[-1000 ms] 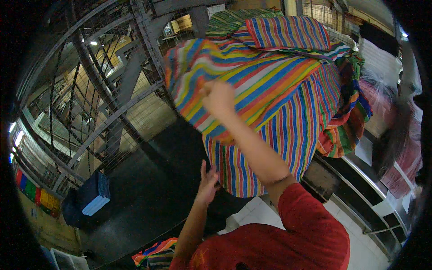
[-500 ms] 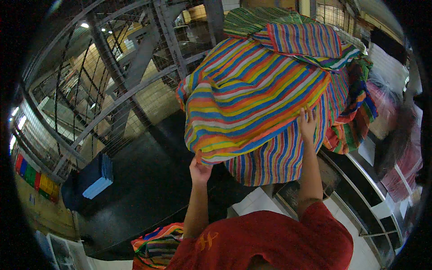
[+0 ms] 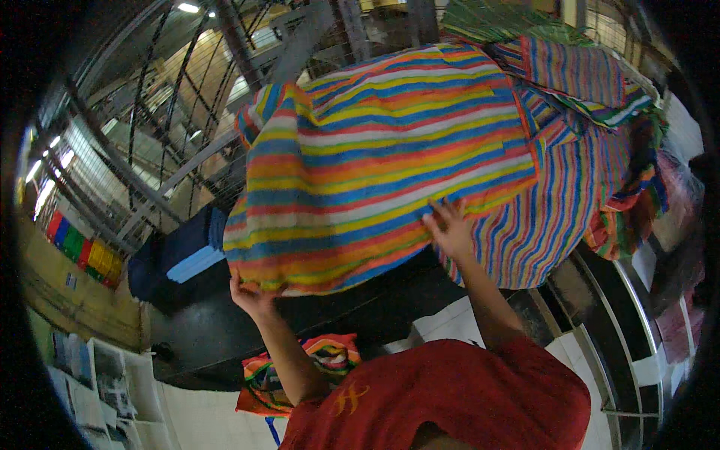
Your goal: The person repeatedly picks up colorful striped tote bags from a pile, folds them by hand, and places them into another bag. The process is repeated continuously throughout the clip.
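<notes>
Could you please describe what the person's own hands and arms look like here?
The left hand and right hand wear no gloves, and no watch shows on either wrist. The forearms are uncovered below the short sleeves of a dark red shirt, which bears a small yellow-orange emblem.

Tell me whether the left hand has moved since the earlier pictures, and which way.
Yes. The left hand has moved leftward, much closer to the stack of folded blue fabric.

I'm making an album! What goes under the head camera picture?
The left grip holds a big striped cloth by its edge, beside folded blue fabric on a black table.
</notes>
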Demonstrator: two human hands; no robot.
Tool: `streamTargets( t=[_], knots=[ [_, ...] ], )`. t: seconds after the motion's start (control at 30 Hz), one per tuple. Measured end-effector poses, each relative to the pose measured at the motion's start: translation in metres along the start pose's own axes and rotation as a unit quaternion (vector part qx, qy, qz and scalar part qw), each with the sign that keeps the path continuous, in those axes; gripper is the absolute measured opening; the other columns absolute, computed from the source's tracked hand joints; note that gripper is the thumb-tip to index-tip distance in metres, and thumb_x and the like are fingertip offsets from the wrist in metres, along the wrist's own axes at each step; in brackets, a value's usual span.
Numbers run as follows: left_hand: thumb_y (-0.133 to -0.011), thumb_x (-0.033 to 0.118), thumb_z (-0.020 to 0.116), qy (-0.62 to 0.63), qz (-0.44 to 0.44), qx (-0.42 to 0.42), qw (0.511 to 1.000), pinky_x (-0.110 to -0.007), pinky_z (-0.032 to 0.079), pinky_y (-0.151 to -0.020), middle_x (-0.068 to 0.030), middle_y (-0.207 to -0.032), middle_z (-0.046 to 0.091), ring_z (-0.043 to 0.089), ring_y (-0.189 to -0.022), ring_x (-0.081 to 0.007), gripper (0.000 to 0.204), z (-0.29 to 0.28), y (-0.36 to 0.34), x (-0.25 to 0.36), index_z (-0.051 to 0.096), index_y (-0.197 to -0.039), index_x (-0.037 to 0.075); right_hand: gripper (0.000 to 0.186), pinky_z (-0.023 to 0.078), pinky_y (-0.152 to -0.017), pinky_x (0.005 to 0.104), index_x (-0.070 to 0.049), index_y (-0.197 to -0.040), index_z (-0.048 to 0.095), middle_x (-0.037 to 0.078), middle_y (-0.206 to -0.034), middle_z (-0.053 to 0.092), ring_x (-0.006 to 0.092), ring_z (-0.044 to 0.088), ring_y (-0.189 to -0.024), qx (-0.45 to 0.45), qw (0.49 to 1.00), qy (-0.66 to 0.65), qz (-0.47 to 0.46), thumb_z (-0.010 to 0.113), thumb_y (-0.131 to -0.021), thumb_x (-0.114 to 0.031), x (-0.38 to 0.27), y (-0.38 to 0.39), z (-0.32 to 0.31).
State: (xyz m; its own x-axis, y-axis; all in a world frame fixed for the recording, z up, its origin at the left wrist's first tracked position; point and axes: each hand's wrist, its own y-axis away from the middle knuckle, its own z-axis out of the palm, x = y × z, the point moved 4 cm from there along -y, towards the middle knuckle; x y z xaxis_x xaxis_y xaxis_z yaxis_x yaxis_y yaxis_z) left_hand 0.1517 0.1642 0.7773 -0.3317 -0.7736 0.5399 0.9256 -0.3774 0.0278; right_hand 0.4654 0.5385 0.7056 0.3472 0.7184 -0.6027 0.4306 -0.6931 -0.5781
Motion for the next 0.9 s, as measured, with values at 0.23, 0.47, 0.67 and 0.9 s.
streamTargets(
  t=[0.23,0.47,0.67,0.9],
  knots=[
    [-0.087,0.031,0.051,-0.280,0.351,0.068,0.891,-0.044,0.053,-0.083,-0.0097,-0.109,0.065,0.063,-0.100,-0.0257,0.036,-0.196,0.063,0.150,0.062,-0.109,0.005,0.065,0.049,-0.094,0.0459,-0.018,-0.142,0.050,0.025,-0.118,0.063,0.0333,0.068,-0.095,-0.319,0.938,-0.110,-0.080,0.067,-0.087,-0.050,-0.111,0.106,0.083],
    [-0.085,0.029,0.053,-0.089,0.218,0.128,0.963,-0.048,0.051,-0.088,-0.0104,-0.105,0.065,0.063,-0.100,-0.0314,0.034,-0.191,0.122,0.223,0.061,-0.109,0.006,0.077,0.043,-0.098,0.0588,-0.027,-0.148,0.040,0.019,-0.136,0.052,0.0453,0.050,-0.121,-0.524,0.845,0.064,-0.088,0.056,-0.085,-0.067,-0.149,0.124,0.177],
    [-0.080,0.026,0.060,-0.189,0.228,0.108,0.949,-0.041,0.050,-0.087,-0.0118,-0.100,0.066,0.064,-0.094,-0.0278,0.036,-0.139,0.084,0.220,0.062,-0.105,0.000,0.064,0.044,-0.099,0.0588,-0.027,-0.146,0.042,0.011,-0.153,0.036,0.0532,0.044,-0.125,-0.312,0.877,0.119,-0.345,0.059,-0.089,-0.053,-0.160,0.178,0.233],
    [-0.092,0.056,0.055,-0.313,-0.079,-0.280,0.904,-0.038,0.040,-0.105,-0.0092,-0.145,0.046,0.047,-0.128,-0.0226,0.078,0.072,0.015,-0.015,0.036,-0.148,0.005,0.060,0.044,-0.102,0.0536,-0.018,-0.140,0.046,0.012,-0.143,0.047,0.0421,0.048,-0.125,-0.439,0.873,-0.006,-0.211,0.057,-0.091,-0.051,-0.105,0.185,0.234]
  ],
)
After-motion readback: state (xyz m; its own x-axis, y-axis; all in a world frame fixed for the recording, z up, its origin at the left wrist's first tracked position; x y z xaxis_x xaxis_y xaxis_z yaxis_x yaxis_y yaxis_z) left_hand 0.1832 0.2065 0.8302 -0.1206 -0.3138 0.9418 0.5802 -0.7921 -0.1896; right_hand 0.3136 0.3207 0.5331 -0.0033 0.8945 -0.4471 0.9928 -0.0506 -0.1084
